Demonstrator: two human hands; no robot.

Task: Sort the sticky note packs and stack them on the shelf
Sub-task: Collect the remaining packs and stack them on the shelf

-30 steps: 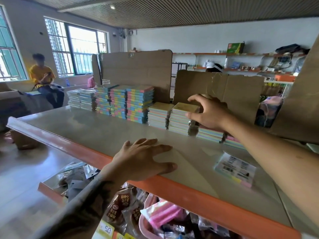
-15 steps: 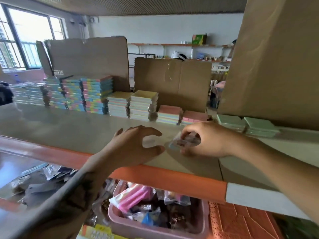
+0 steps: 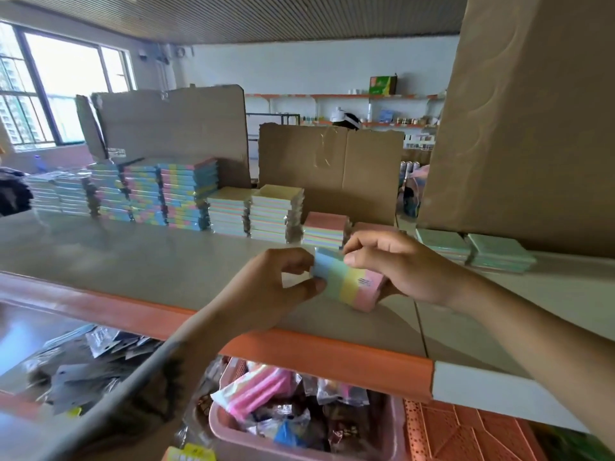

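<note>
Mid-sort: one pack in hand, not yet placed.

Both hands are on a single rainbow-striped sticky note pack point(image 3: 347, 283), blue-green-yellow-pink bands, held just above the shelf point(image 3: 139, 261) near its front edge, roughly mid-length. Left hand point(image 3: 266, 287) pinches the blue end between thumb and fingers; right hand point(image 3: 399, 267) has fingers curled over the pink end, thumb underneath. Can't tell whether the pack's lower corner touches the shelf surface.

Along the back edge of the shelf, sorted piles run left to right:
- white-wrapped piles point(image 3: 60, 194) toward the back left corner
- tall rainbow-striped piles point(image 3: 166, 194), same look as the pack held
- yellow-topped piles point(image 3: 256, 211)
- low pink-topped piles point(image 3: 324, 229), one half hidden behind the right hand
- green piles point(image 3: 472, 247) toward the right, under the big cardboard box point(image 3: 532, 128)

Cardboard sheets point(image 3: 332, 171) stand behind the piles.

Judgement: the stripe pattern matches the tall rainbow piles, so that's the likely destination. Next move calls for freeing one hand, carrying the pack back and left, and setting it square on top. Those piles are already the tallest, so a sloppy drop could shift them; a fresh pile beside them may be safer.

More unsorted stock sits in the pink basket point(image 3: 382, 437) below the shelf front edge, so plenty of the task is left.
</note>
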